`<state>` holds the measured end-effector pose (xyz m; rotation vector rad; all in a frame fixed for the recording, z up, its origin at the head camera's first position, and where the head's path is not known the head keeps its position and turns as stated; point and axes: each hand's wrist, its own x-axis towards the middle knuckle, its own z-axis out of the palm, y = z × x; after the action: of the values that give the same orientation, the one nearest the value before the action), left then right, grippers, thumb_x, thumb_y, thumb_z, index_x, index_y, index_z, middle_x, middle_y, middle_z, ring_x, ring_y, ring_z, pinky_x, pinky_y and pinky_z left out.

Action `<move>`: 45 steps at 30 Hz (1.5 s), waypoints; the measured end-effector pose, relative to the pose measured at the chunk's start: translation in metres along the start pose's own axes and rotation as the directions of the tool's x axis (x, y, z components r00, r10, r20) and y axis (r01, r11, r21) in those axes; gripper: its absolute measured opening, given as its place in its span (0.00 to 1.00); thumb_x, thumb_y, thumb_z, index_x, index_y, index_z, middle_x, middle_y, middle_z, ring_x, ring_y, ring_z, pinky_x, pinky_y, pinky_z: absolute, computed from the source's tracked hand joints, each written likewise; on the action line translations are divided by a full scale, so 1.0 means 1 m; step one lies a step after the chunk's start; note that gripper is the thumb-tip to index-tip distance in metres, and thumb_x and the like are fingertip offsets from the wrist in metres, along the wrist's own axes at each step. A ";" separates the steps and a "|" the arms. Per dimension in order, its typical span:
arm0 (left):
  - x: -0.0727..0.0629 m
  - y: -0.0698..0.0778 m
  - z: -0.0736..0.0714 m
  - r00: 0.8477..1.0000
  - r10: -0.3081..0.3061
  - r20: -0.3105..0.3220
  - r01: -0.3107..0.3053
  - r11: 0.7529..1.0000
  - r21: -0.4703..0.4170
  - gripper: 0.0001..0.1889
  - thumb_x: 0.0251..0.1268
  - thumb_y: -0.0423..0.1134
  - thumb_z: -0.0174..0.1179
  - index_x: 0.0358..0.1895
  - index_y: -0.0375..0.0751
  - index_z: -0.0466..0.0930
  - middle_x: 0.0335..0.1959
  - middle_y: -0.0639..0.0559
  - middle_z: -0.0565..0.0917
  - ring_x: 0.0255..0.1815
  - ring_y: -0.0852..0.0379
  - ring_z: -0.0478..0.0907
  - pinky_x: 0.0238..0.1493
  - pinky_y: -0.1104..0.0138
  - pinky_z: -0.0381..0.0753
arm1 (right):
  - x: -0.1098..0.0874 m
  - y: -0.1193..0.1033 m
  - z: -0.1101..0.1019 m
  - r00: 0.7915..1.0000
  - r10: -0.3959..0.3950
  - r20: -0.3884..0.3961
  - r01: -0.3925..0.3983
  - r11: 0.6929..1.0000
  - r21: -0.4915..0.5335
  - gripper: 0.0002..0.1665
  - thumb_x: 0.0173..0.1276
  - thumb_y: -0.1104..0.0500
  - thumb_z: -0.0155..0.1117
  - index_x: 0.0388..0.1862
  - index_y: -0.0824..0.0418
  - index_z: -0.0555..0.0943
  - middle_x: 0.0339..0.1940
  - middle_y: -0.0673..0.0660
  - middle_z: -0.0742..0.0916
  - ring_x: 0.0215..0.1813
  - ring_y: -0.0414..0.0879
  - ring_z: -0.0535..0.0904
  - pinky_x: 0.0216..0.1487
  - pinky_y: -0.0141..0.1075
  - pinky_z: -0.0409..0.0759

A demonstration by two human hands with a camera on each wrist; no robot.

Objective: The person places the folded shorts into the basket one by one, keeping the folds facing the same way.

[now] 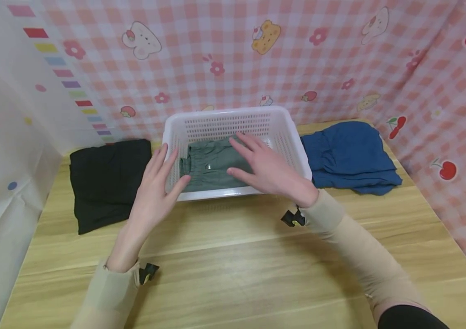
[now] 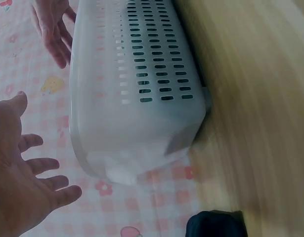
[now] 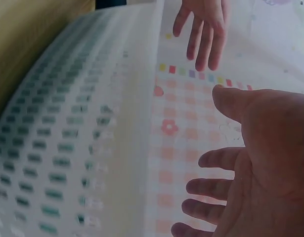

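A white plastic basket with slotted walls stands at the back of the table. Inside it lies a folded green garment with a gathered waistband and a small light tag. My left hand hovers over the basket's left end, fingers spread and holding nothing. Over the right part of the basket is my right hand, its fingers stretched out above the green cloth and partly hiding it. In the left wrist view the left hand shows apart from the basket wall, and the right wrist view shows the right hand with nothing in it.
To the left of the basket lies a folded black garment. A folded blue garment sits against the basket's right side. The wooden table reaches back to a pink checked cloth wall, with more printed cloth along both sides.
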<state>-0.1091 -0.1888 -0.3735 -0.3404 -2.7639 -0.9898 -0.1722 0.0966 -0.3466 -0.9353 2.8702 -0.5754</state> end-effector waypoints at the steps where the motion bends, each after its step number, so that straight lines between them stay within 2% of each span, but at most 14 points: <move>1: -0.003 -0.001 0.000 1.000 0.001 -0.017 -0.002 1.000 -0.001 0.36 0.78 0.45 0.62 0.83 0.41 0.61 0.88 0.39 0.53 0.90 0.35 0.46 0.84 0.34 0.54 | -0.001 -0.002 0.003 1.000 -0.001 -0.002 0.001 1.000 0.005 0.46 0.81 0.37 0.56 0.87 0.56 0.56 0.89 0.62 0.58 0.90 0.62 0.51 0.88 0.57 0.57; 5: -0.015 -0.003 0.001 0.998 0.011 -0.062 -0.013 1.000 -0.021 0.36 0.77 0.43 0.63 0.82 0.41 0.62 0.87 0.38 0.55 0.89 0.35 0.47 0.83 0.33 0.54 | -0.006 -0.011 0.012 1.000 -0.010 -0.029 0.011 1.000 0.029 0.47 0.81 0.36 0.56 0.87 0.56 0.55 0.89 0.62 0.58 0.90 0.62 0.50 0.89 0.57 0.55; 10: -0.032 -0.002 0.003 0.994 0.047 -0.102 -0.051 0.998 -0.029 0.36 0.77 0.41 0.63 0.83 0.42 0.61 0.87 0.38 0.56 0.89 0.34 0.49 0.82 0.32 0.56 | -0.014 -0.020 0.022 0.996 -0.024 -0.084 0.030 0.996 0.080 0.46 0.81 0.38 0.57 0.87 0.56 0.56 0.89 0.60 0.58 0.90 0.61 0.50 0.87 0.59 0.57; 16: -0.052 -0.006 0.000 0.985 0.067 -0.162 -0.071 0.997 -0.024 0.36 0.74 0.38 0.65 0.82 0.41 0.63 0.86 0.39 0.59 0.87 0.33 0.53 0.81 0.32 0.58 | -0.021 -0.032 0.036 0.993 -0.052 -0.108 0.065 0.990 0.122 0.46 0.80 0.39 0.58 0.87 0.56 0.56 0.90 0.59 0.58 0.91 0.59 0.50 0.88 0.60 0.56; 23: -0.064 -0.013 -0.009 0.975 0.058 -0.213 -0.068 0.997 -0.040 0.35 0.75 0.38 0.65 0.82 0.41 0.64 0.85 0.37 0.61 0.86 0.32 0.55 0.83 0.35 0.57 | -0.024 -0.042 0.045 0.987 -0.068 -0.149 0.089 0.987 0.137 0.47 0.79 0.40 0.60 0.87 0.57 0.57 0.89 0.61 0.60 0.90 0.60 0.51 0.88 0.60 0.55; 28: -0.067 -0.013 -0.018 0.966 0.024 -0.257 -0.039 0.998 -0.055 0.34 0.77 0.40 0.63 0.81 0.41 0.64 0.85 0.38 0.61 0.86 0.33 0.55 0.84 0.36 0.56 | -0.022 -0.052 0.050 0.986 -0.080 -0.149 0.103 0.983 0.154 0.47 0.80 0.40 0.60 0.87 0.57 0.57 0.89 0.59 0.59 0.91 0.59 0.50 0.88 0.60 0.55; 33: -0.070 -0.012 -0.029 0.964 -0.012 -0.265 -0.008 0.997 -0.074 0.34 0.78 0.41 0.61 0.83 0.44 0.62 0.86 0.42 0.59 0.87 0.34 0.54 0.83 0.33 0.56 | -0.018 -0.065 0.057 0.983 -0.099 -0.153 0.122 0.981 0.154 0.47 0.79 0.40 0.61 0.87 0.58 0.57 0.89 0.61 0.59 0.90 0.60 0.51 0.88 0.58 0.57; 40: -0.076 -0.023 -0.048 0.955 -0.160 -0.249 0.137 0.984 -0.111 0.34 0.80 0.44 0.59 0.84 0.46 0.59 0.87 0.44 0.57 0.88 0.36 0.53 0.84 0.33 0.54 | -0.011 -0.089 0.069 0.979 -0.133 -0.151 0.156 0.976 0.150 0.47 0.79 0.40 0.62 0.86 0.58 0.58 0.89 0.61 0.61 0.90 0.59 0.52 0.89 0.56 0.57; 42: -0.075 -0.026 -0.050 0.954 -0.186 -0.236 0.163 0.980 -0.115 0.34 0.81 0.46 0.57 0.84 0.47 0.58 0.88 0.45 0.56 0.88 0.37 0.53 0.85 0.34 0.52 | -0.008 -0.094 0.072 0.977 -0.143 -0.159 0.166 0.976 0.144 0.47 0.78 0.40 0.62 0.86 0.58 0.59 0.89 0.61 0.61 0.90 0.59 0.53 0.89 0.55 0.57; 45: -0.072 -0.030 -0.050 0.955 -0.194 -0.225 0.172 0.979 -0.113 0.35 0.82 0.47 0.57 0.85 0.46 0.57 0.88 0.45 0.56 0.89 0.37 0.52 0.85 0.34 0.52 | -0.005 -0.100 0.074 0.976 -0.145 -0.162 0.168 0.977 0.134 0.46 0.78 0.40 0.62 0.86 0.57 0.59 0.89 0.60 0.61 0.90 0.58 0.53 0.89 0.54 0.57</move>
<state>-0.0435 -0.2546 -0.3717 0.0229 -2.5733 -1.1238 -0.0995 0.0009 -0.3784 -1.1479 2.8492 -0.8971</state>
